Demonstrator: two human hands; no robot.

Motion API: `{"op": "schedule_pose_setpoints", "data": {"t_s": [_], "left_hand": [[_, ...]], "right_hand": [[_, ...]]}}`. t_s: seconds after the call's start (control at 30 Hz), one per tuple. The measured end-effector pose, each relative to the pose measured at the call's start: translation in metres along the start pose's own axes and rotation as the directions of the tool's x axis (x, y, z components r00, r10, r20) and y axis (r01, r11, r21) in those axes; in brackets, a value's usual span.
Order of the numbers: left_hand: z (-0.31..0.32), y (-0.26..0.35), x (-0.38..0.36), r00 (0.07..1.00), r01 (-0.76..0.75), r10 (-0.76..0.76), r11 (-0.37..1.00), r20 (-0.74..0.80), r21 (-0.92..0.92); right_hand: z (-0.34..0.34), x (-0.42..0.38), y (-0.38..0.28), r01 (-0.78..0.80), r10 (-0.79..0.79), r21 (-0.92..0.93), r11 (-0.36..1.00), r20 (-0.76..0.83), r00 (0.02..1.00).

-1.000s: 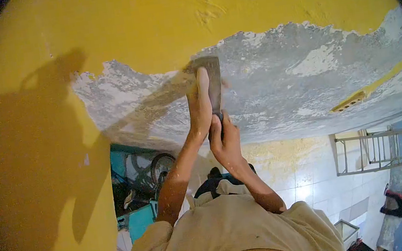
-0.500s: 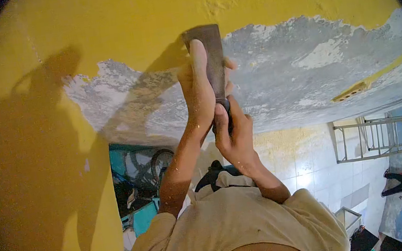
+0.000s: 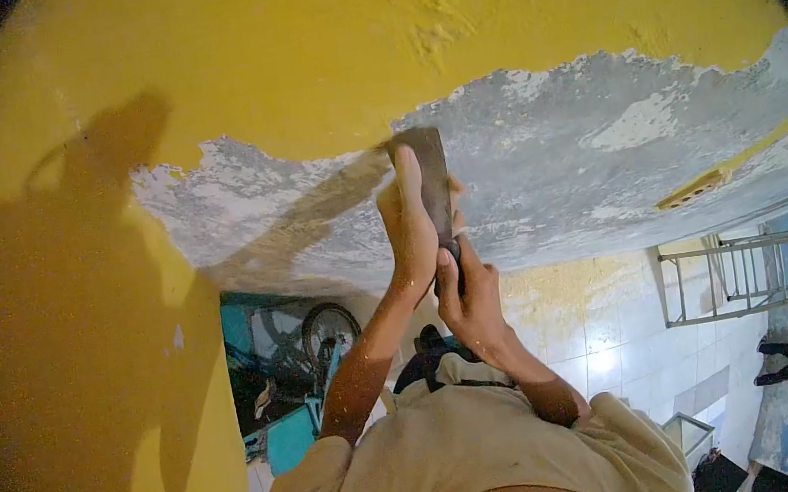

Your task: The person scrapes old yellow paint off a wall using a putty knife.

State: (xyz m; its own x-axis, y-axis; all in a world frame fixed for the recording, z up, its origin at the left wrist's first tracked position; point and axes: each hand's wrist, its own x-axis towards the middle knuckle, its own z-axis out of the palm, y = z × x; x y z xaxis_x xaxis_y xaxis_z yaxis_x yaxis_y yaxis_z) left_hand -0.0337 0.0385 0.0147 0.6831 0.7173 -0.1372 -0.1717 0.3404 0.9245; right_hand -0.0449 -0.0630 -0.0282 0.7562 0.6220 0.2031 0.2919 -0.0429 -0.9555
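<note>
2-handed grip, scraper lower than before

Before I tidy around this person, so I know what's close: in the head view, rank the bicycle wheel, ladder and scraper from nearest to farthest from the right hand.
1. Scraper: its handle is in the right hand.
2. Bicycle wheel: below, off to the left.
3. Ladder: far off to the right.

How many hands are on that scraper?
2. The left hand holds the scraper's blade; the right hand, lower in the picture, grips its dark handle. No other hand shows on it.
</note>
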Motion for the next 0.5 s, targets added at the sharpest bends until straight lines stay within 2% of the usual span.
{"op": "schedule_pose_setpoints", "data": {"t_s": [0.03,0.1,0.13,0.2,0.27,0.33,0.4,0.47,0.5], "left_hand": [[0.001,0.010,0.001,1.000,-0.011,0.011,1.000,0.008,-0.009],[0.000,0.010,0.002,0.999,-0.038,0.039,0.999,0.002,-0.017],[0.000,0.005,-0.004,1.000,-0.031,0.031,0.999,-0.007,-0.011],[0.006,0.002,-0.005,0.995,0.032,-0.035,0.999,-0.095,-0.035],[0.008,0.011,-0.002,0.997,0.018,-0.019,1.000,-0.081,-0.013],[0.003,0.024,-0.001,0.998,-0.064,0.064,0.998,0.028,-0.006],[-0.007,0.002,0.001,0.997,-0.054,0.055,0.998,0.053,-0.009],[-0.001,-0.006,-0.004,1.000,0.024,-0.023,0.999,0.017,-0.046],[0.002,-0.008,-0.002,1.000,-0.006,0.005,0.999,-0.029,-0.036]], "right_hand": [[0.002,0.001,0.000,-0.010,0.010,0.004,1.000,0.002,1.000],[0.004,0.005,0.001,0.079,-0.078,-0.062,0.995,0.026,0.997],[0.005,-0.002,-0.001,0.070,-0.068,-0.056,0.996,0.032,0.997],[0.006,-0.004,-0.004,0.000,0.004,0.055,0.999,-0.072,0.997],[0.005,0.000,-0.008,-0.007,0.010,0.050,0.999,-0.062,0.998],[0.004,0.003,-0.020,0.083,-0.083,0.007,0.996,-0.044,0.996],[0.003,-0.002,-0.012,0.092,-0.092,0.002,0.996,-0.044,0.995],[-0.001,-0.008,-0.007,-0.043,0.044,0.017,0.999,-0.017,0.999],[-0.001,-0.006,-0.004,-0.009,0.010,0.033,0.999,-0.030,1.000]]}}
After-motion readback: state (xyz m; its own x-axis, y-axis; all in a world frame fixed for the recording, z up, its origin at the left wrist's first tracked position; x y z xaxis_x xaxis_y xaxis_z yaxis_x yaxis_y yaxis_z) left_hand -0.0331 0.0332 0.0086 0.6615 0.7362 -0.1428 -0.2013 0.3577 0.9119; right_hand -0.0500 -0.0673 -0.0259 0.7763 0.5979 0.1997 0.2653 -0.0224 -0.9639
